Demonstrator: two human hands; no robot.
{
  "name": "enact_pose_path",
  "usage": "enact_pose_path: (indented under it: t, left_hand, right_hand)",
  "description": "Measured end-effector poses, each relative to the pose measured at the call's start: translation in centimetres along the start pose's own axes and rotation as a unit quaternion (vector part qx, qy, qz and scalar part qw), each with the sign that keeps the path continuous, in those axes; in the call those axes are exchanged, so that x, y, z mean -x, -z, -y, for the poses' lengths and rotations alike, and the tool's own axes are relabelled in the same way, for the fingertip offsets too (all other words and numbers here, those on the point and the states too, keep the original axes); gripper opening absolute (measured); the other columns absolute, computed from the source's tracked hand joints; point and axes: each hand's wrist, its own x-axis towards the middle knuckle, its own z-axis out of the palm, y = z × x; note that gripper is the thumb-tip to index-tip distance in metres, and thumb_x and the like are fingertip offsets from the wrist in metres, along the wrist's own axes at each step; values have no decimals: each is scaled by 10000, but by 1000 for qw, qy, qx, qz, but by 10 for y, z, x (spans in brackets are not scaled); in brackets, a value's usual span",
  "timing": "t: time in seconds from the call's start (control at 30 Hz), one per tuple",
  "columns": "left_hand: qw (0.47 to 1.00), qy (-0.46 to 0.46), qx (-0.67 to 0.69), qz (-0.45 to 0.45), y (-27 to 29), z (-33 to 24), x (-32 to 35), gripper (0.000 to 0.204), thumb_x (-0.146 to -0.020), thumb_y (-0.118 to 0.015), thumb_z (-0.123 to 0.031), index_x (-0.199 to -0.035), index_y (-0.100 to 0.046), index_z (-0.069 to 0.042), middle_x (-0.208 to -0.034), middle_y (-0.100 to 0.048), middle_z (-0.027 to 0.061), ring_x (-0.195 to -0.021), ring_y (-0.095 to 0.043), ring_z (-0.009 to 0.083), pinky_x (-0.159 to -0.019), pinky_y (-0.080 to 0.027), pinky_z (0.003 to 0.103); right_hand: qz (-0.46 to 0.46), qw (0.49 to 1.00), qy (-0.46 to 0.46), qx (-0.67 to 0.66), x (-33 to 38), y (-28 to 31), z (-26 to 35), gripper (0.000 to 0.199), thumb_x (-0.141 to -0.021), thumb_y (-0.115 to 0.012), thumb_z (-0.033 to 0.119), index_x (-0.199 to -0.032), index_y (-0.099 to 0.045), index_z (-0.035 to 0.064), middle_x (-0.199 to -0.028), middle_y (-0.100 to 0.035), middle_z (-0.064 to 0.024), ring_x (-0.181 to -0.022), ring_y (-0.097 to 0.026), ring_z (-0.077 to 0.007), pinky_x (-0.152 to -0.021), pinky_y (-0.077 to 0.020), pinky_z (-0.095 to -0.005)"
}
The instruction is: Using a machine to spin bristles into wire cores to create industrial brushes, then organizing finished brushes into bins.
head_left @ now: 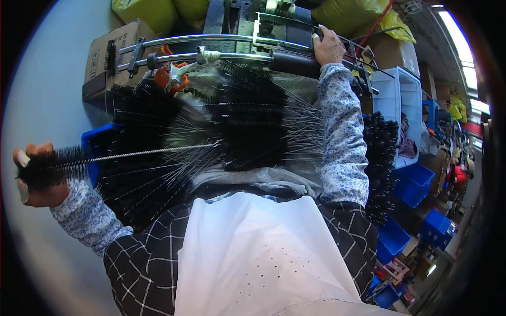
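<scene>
Out at the far left, my left hand (50,196) is closed around the black bristle head of a long twisted-wire brush (139,152). The brush's bare wire stem runs right across the piles, its other end near the middle bundle. At the top right, my right hand (330,48) is on the machine (258,45), by the end of a black roller (295,64); its fingers are bent, and what they grip is hard to see. Below the metal rails lie a middle bundle of black wire brushes (250,113) and a left pile of brushes (142,121), stems fanned out.
Grey plastic sheeting (253,179) lies across my lap. A cardboard box (116,55) stands behind the rails at left, with yellow sacks (147,16) behind. More black brushes (380,158), a white crate (387,100) and blue bins (414,184) are to the right.
</scene>
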Motion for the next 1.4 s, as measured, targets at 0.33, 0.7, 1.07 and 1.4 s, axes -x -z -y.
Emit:
enact_pose_path:
  t: [0.33,0.7,1.07,1.4]
  left_hand:
    - [999,33,10,43,-28,12,-13,326,-681,-573,-225,-831,-333,-62,-724,-360,69,-637,-312,158,-618,-249,314]
    - [990,95,48,93,-23,6,-15,259,-753,-511,-202,-878,-342,-51,-812,-445,130,-797,-470,265,-757,-362,391]
    - [989,69,16,131,-48,43,-20,419,-841,-379,-250,-1184,-318,-17,-1058,-478,149,-974,-505,243,-842,-419,391]
    - [942,112,-116,294,-118,127,-46,330,-843,-419,-247,-1097,-363,-43,-832,-500,82,-581,-518,126,-497,-440,227]
  right_hand:
    - [27,999,-4,36,12,-8,112,186,-792,-451,123,-965,-504,80,-945,-516,-51,-915,-511,-204,-774,-350,-449]
    - [15,999,35,13,2,4,7,341,-757,-503,204,-1077,-498,87,-1009,-528,-118,-933,-512,-290,-797,-391,-407]
    - [69,988,7,138,-45,30,-76,322,-796,-445,333,-1041,-553,154,-1006,-550,-133,-916,-524,-293,-799,-406,-355]
    - [398,845,131,-331,28,167,-30,383,-840,-480,222,-1181,-429,55,-1046,-525,-89,-906,-516,-143,-795,-404,-244]
